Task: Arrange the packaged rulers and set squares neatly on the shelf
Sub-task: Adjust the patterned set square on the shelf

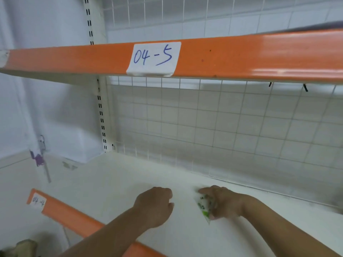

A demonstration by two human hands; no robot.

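My right hand (223,202) rests on the white shelf (115,184), closed over a small clear packet with green print (204,205), likely a packaged set square. One pointed corner of the packet sticks out toward me below the hand. My left hand (155,205) lies a short way to the left, fingers curled into a loose fist, holding nothing that I can see. The rest of the packet is hidden under my right palm.
An upper shelf with an orange front edge (241,58) and a paper label reading 04-5 (154,58) overhangs the work area. The lower shelf's orange lip (74,217) carries a small label. A wire mesh back (213,123) closes the rear. A purple-tagged object (39,158) hangs at left.
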